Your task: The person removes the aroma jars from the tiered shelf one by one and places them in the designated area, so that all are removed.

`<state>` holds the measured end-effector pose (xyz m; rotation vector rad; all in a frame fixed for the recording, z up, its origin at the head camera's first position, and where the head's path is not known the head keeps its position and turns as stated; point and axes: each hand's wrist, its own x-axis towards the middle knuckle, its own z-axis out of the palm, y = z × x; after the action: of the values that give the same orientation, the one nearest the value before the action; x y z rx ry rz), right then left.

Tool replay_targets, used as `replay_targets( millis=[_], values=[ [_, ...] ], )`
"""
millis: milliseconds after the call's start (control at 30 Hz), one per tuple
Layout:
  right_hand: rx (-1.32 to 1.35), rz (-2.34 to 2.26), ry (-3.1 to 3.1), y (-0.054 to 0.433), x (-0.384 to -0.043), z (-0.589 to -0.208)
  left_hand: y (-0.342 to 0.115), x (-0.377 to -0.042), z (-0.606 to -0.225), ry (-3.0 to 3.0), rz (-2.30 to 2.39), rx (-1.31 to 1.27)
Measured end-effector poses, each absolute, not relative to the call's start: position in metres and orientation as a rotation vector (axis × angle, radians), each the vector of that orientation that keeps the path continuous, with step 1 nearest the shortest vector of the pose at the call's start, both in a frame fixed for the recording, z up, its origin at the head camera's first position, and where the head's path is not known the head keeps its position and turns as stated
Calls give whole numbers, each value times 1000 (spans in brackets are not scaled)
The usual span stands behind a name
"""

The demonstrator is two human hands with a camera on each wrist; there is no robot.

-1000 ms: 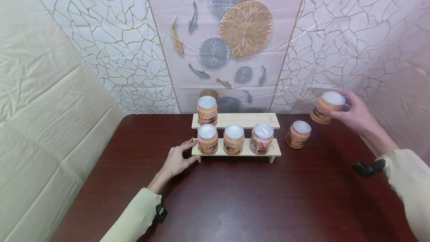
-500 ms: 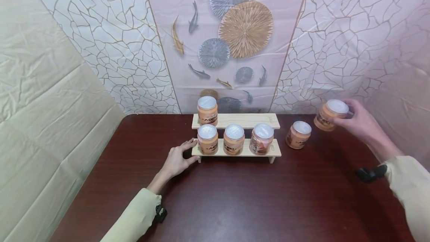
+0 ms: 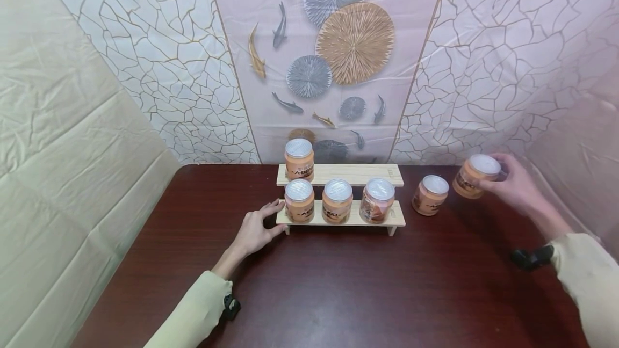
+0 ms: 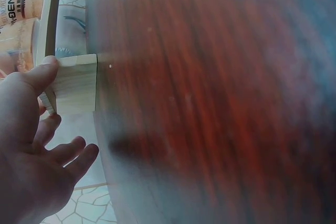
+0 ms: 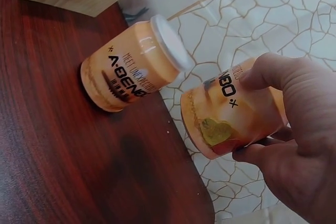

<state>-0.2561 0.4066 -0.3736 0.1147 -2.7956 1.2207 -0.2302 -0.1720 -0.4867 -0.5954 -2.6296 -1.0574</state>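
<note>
Jar (image 3: 466, 184) in the right hand (image 3: 521, 186), at right of the frame near the rear edge of the worktop (image 3: 319, 289). It lies immediately left of this grip, which pinches it between thumb and fingers; its long axis is roughly upright, lid (image 3: 485, 164) uppermost. Its base appears raised, though contact is hard to judge. A second jar (image 3: 429, 197) stands just beside it, leftward; the wooden rack (image 3: 355, 176) occupies the centre, bearing four more jars (image 3: 337, 208). The left hand (image 3: 251, 232), much farther from the held jar, pinches the rack's lower left end.
</note>
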Motion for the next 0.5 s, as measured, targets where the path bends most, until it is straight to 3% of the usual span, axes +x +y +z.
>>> replay_targets(
  millis=[500],
  values=[
    [157,1146,-2754,406,-256,-399,-172,-230,-486,-2644,-1053,-584]
  ],
)
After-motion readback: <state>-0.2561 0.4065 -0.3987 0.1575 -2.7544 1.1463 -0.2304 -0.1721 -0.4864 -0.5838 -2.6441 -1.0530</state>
